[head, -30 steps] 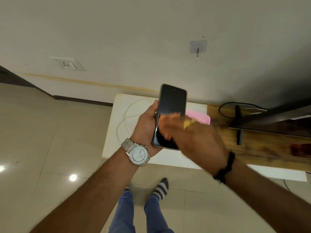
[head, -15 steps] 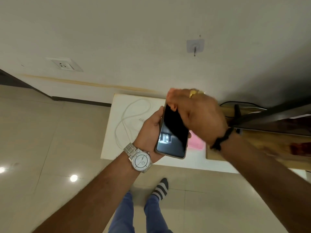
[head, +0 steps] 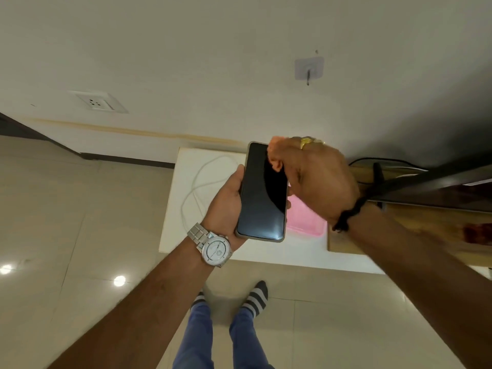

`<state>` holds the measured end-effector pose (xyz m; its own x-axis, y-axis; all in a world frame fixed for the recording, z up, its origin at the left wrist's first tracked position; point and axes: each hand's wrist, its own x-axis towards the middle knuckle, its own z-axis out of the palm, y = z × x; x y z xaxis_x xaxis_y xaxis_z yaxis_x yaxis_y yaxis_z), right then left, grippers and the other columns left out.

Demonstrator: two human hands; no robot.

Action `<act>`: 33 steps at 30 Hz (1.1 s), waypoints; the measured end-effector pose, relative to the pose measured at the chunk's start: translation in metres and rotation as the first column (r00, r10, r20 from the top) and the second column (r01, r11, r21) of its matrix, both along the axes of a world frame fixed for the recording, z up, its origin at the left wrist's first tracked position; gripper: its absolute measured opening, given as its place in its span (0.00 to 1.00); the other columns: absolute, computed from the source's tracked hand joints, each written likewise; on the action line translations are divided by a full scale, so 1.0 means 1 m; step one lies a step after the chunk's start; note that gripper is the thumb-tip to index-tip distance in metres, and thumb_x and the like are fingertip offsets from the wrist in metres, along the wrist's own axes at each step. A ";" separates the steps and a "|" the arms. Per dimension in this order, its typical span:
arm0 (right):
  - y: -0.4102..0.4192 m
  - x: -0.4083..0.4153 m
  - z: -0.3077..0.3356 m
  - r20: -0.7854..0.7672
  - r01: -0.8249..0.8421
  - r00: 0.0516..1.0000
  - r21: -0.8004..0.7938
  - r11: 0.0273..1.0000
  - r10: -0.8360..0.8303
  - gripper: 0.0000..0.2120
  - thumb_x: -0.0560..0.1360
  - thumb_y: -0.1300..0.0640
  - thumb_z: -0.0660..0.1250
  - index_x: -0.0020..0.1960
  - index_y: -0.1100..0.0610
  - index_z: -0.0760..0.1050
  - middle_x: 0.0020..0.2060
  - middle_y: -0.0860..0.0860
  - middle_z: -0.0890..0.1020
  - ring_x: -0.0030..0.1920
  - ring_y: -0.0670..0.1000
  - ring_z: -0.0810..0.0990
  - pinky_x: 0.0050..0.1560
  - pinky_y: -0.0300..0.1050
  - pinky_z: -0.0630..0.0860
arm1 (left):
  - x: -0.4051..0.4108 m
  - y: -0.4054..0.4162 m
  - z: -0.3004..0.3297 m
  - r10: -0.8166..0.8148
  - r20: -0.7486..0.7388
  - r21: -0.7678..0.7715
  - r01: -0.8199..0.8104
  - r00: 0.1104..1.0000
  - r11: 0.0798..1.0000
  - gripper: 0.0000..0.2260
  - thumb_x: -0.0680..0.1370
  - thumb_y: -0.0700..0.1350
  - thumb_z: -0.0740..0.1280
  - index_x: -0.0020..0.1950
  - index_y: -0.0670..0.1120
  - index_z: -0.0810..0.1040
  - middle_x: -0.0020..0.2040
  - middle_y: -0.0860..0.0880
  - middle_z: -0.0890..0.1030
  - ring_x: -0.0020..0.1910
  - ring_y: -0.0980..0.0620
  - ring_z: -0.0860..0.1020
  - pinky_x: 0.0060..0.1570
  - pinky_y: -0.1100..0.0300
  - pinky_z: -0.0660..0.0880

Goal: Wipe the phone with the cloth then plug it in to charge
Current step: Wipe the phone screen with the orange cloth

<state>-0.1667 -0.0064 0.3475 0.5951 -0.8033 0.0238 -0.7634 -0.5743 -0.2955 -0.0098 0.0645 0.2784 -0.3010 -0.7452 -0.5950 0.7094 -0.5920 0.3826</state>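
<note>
My left hand [head: 226,201], with a silver watch on the wrist, holds a black phone [head: 262,193] upright above the table, its dark screen facing me. My right hand [head: 316,179] is closed around a small orange cloth [head: 274,155] and presses it on the upper right part of the screen. Most of the cloth is hidden inside the fist. A white charging cable [head: 197,182] lies in loops on the white table [head: 213,249] below the phone. I cannot see the cable's plug end.
A wall socket [head: 97,102] sits at the left on the wall, and a hook [head: 308,70] higher up. A pink tray [head: 306,222] rests on the table under my hands. To the right are a wooden board [head: 399,235], a black cable and a dark stand.
My right hand has slid with the cloth from the lower part of the screen up to its top edge. The left hand keeps the phone nearly still.
</note>
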 end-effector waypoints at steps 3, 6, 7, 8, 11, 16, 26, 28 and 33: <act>0.054 0.004 -0.007 0.051 -0.055 0.997 0.082 0.995 0.051 0.14 0.79 0.56 0.58 0.56 0.56 0.81 0.50 0.55 0.86 0.49 0.57 0.86 0.55 0.56 0.83 | 0.005 -0.006 -0.008 0.084 0.031 0.051 -0.086 0.996 0.995 0.24 0.83 0.62 0.56 0.58 0.47 0.84 0.56 0.41 0.83 0.51 0.42 0.83 0.58 0.45 0.77; 0.089 0.000 -0.015 0.080 -0.237 0.969 0.039 0.971 0.233 0.17 0.69 0.63 0.75 0.58 0.56 0.82 0.53 0.54 0.87 0.51 0.55 0.87 0.56 0.46 0.78 | 0.005 -0.004 -0.013 0.073 0.044 0.090 -0.077 0.996 0.993 0.30 0.84 0.63 0.52 0.68 0.42 0.79 0.55 0.37 0.84 0.49 0.41 0.84 0.52 0.48 0.82; 0.077 -0.001 -0.018 0.065 -0.249 0.967 0.046 0.967 0.246 0.16 0.71 0.63 0.74 0.57 0.55 0.83 0.53 0.53 0.87 0.51 0.55 0.86 0.55 0.47 0.80 | 0.001 -0.001 -0.014 0.067 0.029 0.113 -0.070 0.997 0.991 0.30 0.84 0.63 0.53 0.67 0.42 0.81 0.55 0.38 0.84 0.50 0.41 0.84 0.52 0.48 0.82; 0.059 0.000 -0.021 0.053 -0.219 0.975 0.055 0.974 0.216 0.13 0.73 0.62 0.72 0.56 0.54 0.84 0.50 0.52 0.86 0.48 0.56 0.86 0.52 0.50 0.84 | -0.005 0.002 -0.015 0.059 0.005 0.129 -0.060 0.998 0.990 0.29 0.84 0.63 0.54 0.63 0.43 0.84 0.54 0.40 0.85 0.50 0.42 0.85 0.52 0.49 0.82; 0.003 0.011 -0.024 -0.003 0.021 1.000 0.035 0.999 -0.021 0.12 0.77 0.63 0.63 0.55 0.57 0.82 0.48 0.53 0.84 0.45 0.58 0.82 0.46 0.54 0.81 | -0.020 0.008 -0.013 0.010 -0.031 0.117 -0.007 0.999 0.993 0.26 0.84 0.60 0.55 0.52 0.45 0.88 0.50 0.41 0.86 0.45 0.42 0.85 0.46 0.49 0.82; 0.060 0.021 -0.027 0.050 -0.154 0.987 0.084 0.984 0.150 0.14 0.73 0.64 0.73 0.57 0.55 0.82 0.55 0.54 0.85 0.53 0.58 0.84 0.49 0.54 0.85 | -0.004 -0.001 -0.015 0.090 -0.033 0.132 -0.085 0.995 0.988 0.24 0.82 0.60 0.60 0.60 0.42 0.83 0.52 0.40 0.84 0.51 0.42 0.84 0.54 0.50 0.81; 0.022 0.023 -0.034 0.074 -0.054 0.996 -0.004 0.999 0.055 0.14 0.76 0.64 0.67 0.59 0.57 0.82 0.57 0.54 0.85 0.55 0.60 0.84 0.52 0.54 0.83 | -0.001 -0.003 -0.005 0.040 -0.034 0.092 -0.037 0.999 0.995 0.22 0.82 0.58 0.61 0.62 0.44 0.83 0.55 0.42 0.84 0.50 0.42 0.84 0.52 0.49 0.82; 0.057 0.024 -0.037 0.111 -0.212 0.971 -0.003 0.977 0.212 0.18 0.71 0.65 0.74 0.60 0.57 0.78 0.56 0.56 0.84 0.53 0.59 0.84 0.48 0.54 0.84 | 0.011 -0.006 -0.009 0.055 -0.012 0.107 -0.054 0.998 0.993 0.25 0.82 0.61 0.59 0.65 0.43 0.82 0.57 0.41 0.83 0.53 0.42 0.83 0.55 0.49 0.79; 0.029 -0.007 -0.031 0.080 -0.167 0.983 -0.001 0.986 0.167 0.15 0.72 0.69 0.70 0.57 0.59 0.84 0.56 0.58 0.85 0.54 0.61 0.85 0.52 0.56 0.84 | 0.009 0.001 -0.009 -0.014 -0.010 0.097 0.015 1.000 0.995 0.27 0.84 0.61 0.55 0.57 0.43 0.85 0.49 0.40 0.85 0.43 0.41 0.85 0.44 0.50 0.83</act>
